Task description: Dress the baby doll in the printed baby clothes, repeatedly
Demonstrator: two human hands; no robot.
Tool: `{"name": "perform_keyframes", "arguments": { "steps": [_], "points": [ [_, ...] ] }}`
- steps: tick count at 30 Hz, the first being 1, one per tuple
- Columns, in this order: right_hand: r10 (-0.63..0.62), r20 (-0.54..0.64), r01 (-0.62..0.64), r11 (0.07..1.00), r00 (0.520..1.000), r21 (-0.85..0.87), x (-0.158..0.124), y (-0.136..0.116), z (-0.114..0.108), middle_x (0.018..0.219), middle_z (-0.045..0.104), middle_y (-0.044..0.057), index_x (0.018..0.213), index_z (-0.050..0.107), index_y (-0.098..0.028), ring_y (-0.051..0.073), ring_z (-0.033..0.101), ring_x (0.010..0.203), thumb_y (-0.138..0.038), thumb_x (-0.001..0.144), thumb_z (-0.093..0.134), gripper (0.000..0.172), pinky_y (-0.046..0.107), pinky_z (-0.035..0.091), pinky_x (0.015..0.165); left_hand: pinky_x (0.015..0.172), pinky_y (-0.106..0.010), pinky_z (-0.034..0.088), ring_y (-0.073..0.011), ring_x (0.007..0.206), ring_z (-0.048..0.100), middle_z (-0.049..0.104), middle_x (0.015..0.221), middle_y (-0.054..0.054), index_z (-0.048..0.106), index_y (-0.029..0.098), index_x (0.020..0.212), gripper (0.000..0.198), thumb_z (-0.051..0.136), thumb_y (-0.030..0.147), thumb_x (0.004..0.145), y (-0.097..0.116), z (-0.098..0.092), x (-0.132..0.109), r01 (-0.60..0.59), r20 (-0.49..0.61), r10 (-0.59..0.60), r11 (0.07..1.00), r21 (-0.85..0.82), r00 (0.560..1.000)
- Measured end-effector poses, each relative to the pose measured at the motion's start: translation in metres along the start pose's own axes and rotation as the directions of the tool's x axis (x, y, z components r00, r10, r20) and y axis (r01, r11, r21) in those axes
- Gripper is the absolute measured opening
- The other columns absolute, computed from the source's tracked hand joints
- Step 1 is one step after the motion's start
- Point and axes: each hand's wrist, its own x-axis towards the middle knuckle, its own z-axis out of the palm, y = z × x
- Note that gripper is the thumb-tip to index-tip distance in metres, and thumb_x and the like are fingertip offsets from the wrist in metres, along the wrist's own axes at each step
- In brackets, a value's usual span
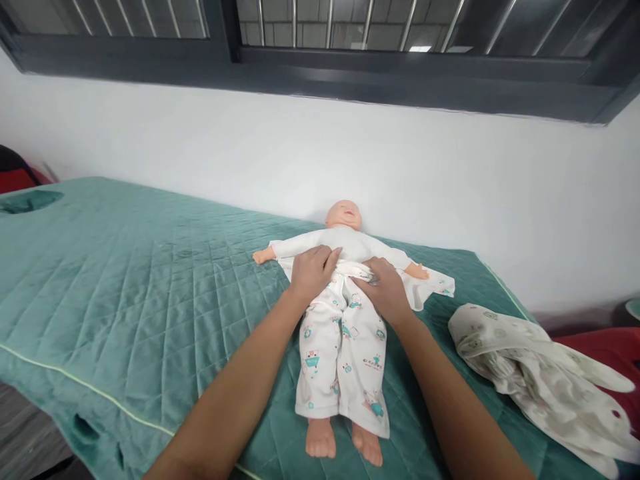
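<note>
A: State where the doll (350, 245) lies before you.

B: It lies face up on the green quilted cover (150, 280), arms spread, its head close to the white wall (300, 160). Printed trousers (343, 353) cover its legs; bare feet (320, 438) show below the hems.

A: And your hands?

B: Your right hand (385, 287) has its fingers clamped on the bunched waistband. Your left hand (314, 272) is at the opposite side of the waist, fingers curled against the cloth. Their tips are partly hidden, so I cannot tell whether they grip.

A: What obstructs you?

B: Loose printed cloth (433, 288) spreads from beneath the doll on your right, past its small hand. The wall limits the space beyond the head. Your own hands hide both sides of the waistband.

A: Note the surroundings.

B: To your right, apart from the doll, a crumpled patterned cloth (535, 373) lies beside a red item (610, 353). Far left, the cover has an opening (30, 201). Above the wall you face a dark window frame (350, 77) with metal bars (330, 27).
</note>
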Motion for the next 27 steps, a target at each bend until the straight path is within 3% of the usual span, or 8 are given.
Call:
{"name": "perform_keyframes", "arguments": {
  "steps": [4,9,20,27],
  "points": [
    [0.046,0.027,-0.044,0.997,0.999,-0.062,-0.001,-0.002,-0.003,0.088,0.066,0.004,0.084,0.058,-0.024,0.025,0.057,0.086,-0.039,0.086,0.061,0.015,0.037,0.041,0.078,0.067,-0.033,0.035,-0.0194,0.076,0.058,0.062,0.075,-0.006,0.055,0.021,0.071,0.043,0.034,0.04,0.103,-0.002,-0.002,-0.008,0.08,-0.045,-0.078,0.996,0.047,0.996],
    [0.084,0.072,-0.075,0.99,0.994,-0.12,-0.002,-0.002,-0.008,0.08,0.066,0.002,0.077,0.055,-0.024,0.023,0.057,0.079,-0.047,0.088,0.058,0.026,0.033,0.037,0.071,0.075,-0.035,0.037,-0.0208,0.081,0.057,0.063,0.076,-0.006,0.054,0.021,0.067,0.043,0.037,0.038,0.102,-0.008,-0.004,-0.013,0.062,-0.036,-0.058,0.991,0.118,0.998],
    [0.109,0.129,-0.076,0.968,0.986,-0.239,-0.016,-0.01,-0.011,0.067,0.06,0.001,0.066,0.042,-0.023,0.018,0.052,0.066,-0.052,0.092,0.054,0.041,0.03,0.028,0.061,0.075,-0.036,0.034,-0.0214,0.078,0.058,0.063,0.069,-0.005,0.05,0.022,0.063,0.042,0.038,0.036,0.101,-0.011,0.001,-0.015,0.079,-0.04,-0.074,0.986,0.148,0.996],
    [0.123,0.198,-0.083,0.977,0.972,-0.198,-0.02,-0.018,-0.018,0.062,0.055,-0.001,0.063,0.038,-0.022,0.016,0.049,0.061,-0.053,0.091,0.055,0.045,0.029,0.027,0.059,0.074,-0.035,0.033,-0.0212,0.074,0.061,0.065,0.067,-0.006,0.054,0.021,0.064,0.044,0.037,0.037,0.101,-0.012,0.003,-0.018,0.112,-0.076,-0.099,0.975,0.19,0.992]
  ]
}}
